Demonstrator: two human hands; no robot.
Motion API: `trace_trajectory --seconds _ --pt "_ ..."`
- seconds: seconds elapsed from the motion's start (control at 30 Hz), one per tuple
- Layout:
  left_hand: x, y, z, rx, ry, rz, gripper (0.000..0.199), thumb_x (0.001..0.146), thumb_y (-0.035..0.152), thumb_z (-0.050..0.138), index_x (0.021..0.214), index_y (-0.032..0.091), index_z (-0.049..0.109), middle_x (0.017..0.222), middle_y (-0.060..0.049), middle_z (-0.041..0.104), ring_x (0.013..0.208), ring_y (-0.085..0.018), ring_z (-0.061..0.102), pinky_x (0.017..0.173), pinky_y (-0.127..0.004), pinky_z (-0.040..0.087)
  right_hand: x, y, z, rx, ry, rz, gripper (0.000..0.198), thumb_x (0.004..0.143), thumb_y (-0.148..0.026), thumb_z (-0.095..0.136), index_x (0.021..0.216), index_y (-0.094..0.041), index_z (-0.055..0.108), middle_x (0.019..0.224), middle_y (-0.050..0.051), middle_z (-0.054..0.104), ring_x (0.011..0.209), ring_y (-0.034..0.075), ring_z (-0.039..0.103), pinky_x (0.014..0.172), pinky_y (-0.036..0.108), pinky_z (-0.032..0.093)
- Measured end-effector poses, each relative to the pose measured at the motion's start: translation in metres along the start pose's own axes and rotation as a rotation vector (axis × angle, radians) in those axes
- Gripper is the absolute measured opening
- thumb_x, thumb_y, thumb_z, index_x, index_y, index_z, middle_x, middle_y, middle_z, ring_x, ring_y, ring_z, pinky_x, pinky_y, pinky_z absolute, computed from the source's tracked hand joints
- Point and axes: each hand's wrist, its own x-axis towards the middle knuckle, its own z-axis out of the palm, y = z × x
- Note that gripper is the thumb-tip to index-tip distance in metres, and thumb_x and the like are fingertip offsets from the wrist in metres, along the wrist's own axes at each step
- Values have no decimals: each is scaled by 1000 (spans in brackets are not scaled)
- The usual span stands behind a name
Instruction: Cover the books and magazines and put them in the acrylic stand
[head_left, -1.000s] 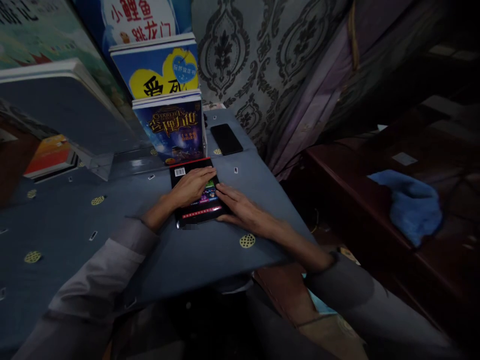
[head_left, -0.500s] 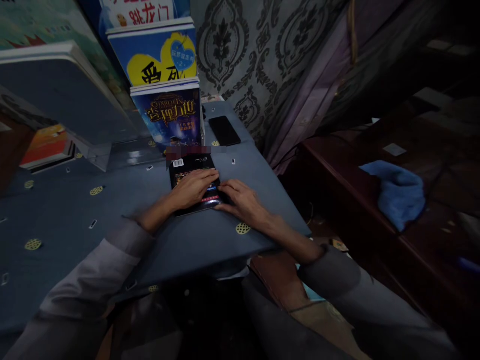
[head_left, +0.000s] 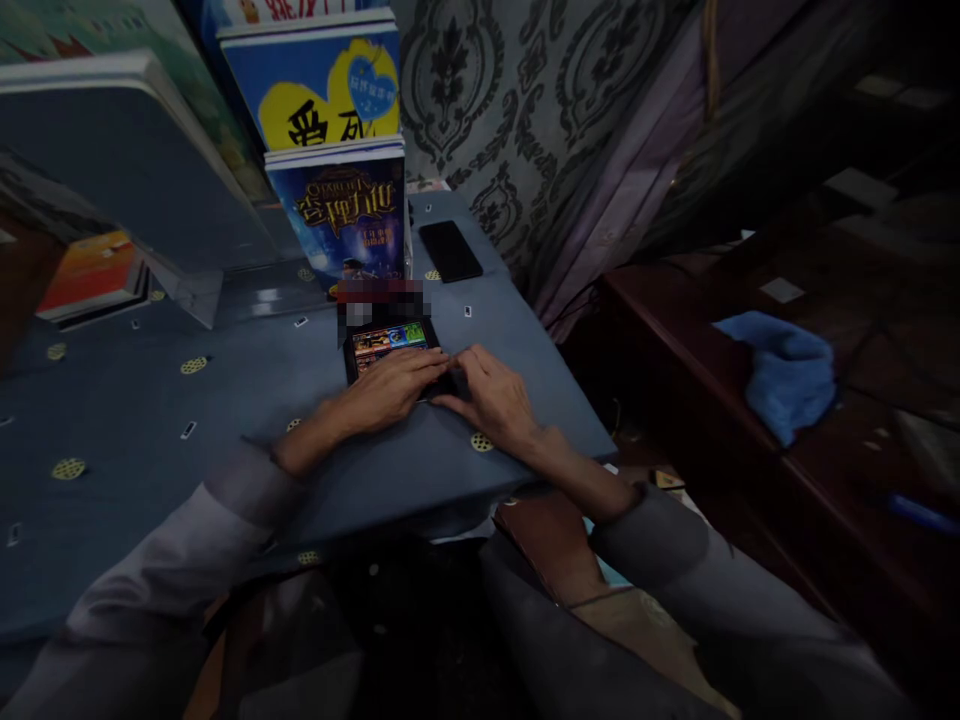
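A dark book [head_left: 390, 336] lies back cover up on the blue cloth, with small coloured pictures showing on it. Across its near part rests my left hand [head_left: 394, 388], palm down with fingers stretched out flat. My right hand [head_left: 491, 398] is at the near right corner, fingers and thumb closed around the book's edge. Both hands' fingertips almost meet there. Most of the book's near edge is hidden under the hands, and its far end is blurred.
Several books stand behind it, the front one a blue-purple book [head_left: 345, 215], then a yellow-and-blue book [head_left: 322, 95]. A black phone [head_left: 450, 251] lies near the right edge of the table [head_left: 240, 480]. A blue cloth [head_left: 787, 375] lies on a dark red surface to the right.
Both hands have shifted toward the near edge of the book, so more of the cover pictures shows and its near edge is more covered. The view has tilted down slightly.
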Motion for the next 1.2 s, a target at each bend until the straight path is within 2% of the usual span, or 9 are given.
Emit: trace_trajectory --seconds 0.13,0.3,0.5,0.73,0.87,0.97,1.1,1.2 --pt "-4 9 -2 -29 -29 24 42 100 11 41 137 18 59 143 -11 62 137 -23 55 115 -47 43 1 1 -1 -9 28 -22 31 94 -47 65 107 -20 59 100 11 65 95 31 65 77 42 55" --pt "-5 16 -6 -64 -75 43 46 98 6 41 138 20 58 142 -10 62 137 -21 54 115 -48 40 4 5 -2 -13 -8 -82 37 94 -41 65 125 -21 59 106 11 69 100 32 64 83 44 55" --pt "-5 19 -6 -38 -80 26 47 97 4 41 139 20 57 134 -9 67 132 -21 56 113 -46 41 7 8 -2 103 -65 -202 44 97 -32 61 139 -21 54 116 12 71 106 31 63 91 48 57" --pt "-14 24 -5 21 -105 2 51 94 1 42 140 20 55 142 -7 62 138 -19 51 117 -45 36 11 16 -4 200 -126 -261 43 97 -29 59 138 -21 55 121 13 71 111 31 64 94 51 59" --pt "-22 27 -5 54 -131 -15 52 92 1 43 142 16 52 147 -9 59 144 -19 46 120 -44 32 11 21 -6 210 -182 -279 48 97 -34 60 143 -21 53 128 14 69 122 32 62 100 54 57" --pt "-29 29 -5 69 -145 -22 56 91 1 46 144 16 51 149 -9 57 147 -19 41 121 -42 30 7 23 -6 189 -208 -286 53 97 -36 59 146 -18 50 135 16 66 131 32 59 105 55 54" --pt "-46 30 -7 83 -169 -52 64 88 0 44 148 19 45 156 -8 49 150 -17 38 122 -43 28 1 25 -5 185 -189 -321 47 100 -34 55 143 -15 55 143 18 62 136 30 56 112 54 49" --pt "-62 31 -11 92 -159 -61 65 87 -2 42 148 20 45 155 -6 50 149 -17 39 121 -43 30 0 24 -5 157 -195 -320 43 102 -32 52 140 -14 58 145 18 60 139 29 54 114 53 47"
